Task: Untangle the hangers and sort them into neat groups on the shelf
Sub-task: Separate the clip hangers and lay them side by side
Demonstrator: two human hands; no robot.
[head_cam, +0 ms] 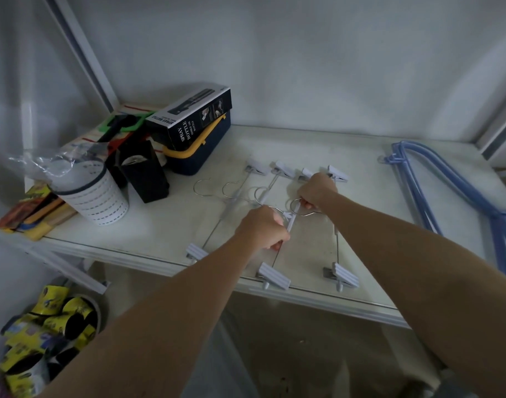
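Several white clip hangers [274,274] with metal hooks lie side by side on the white shelf [369,225], clips at the far and near ends. My left hand [263,228] is closed around the white bar of one clip hanger in the middle of the row. My right hand [316,191] grips the metal hook [296,203] of that same hanger, just behind the left hand. A bunch of blue plastic hangers [447,191] lies apart at the shelf's right side.
On the shelf's left stand a white perforated cup [93,196], a black holder [144,173], a spray bottle box [188,117] on a navy box with a yellow handle [197,156], and coloured packets. A tub of yellow-black rolls [50,326] sits below left.
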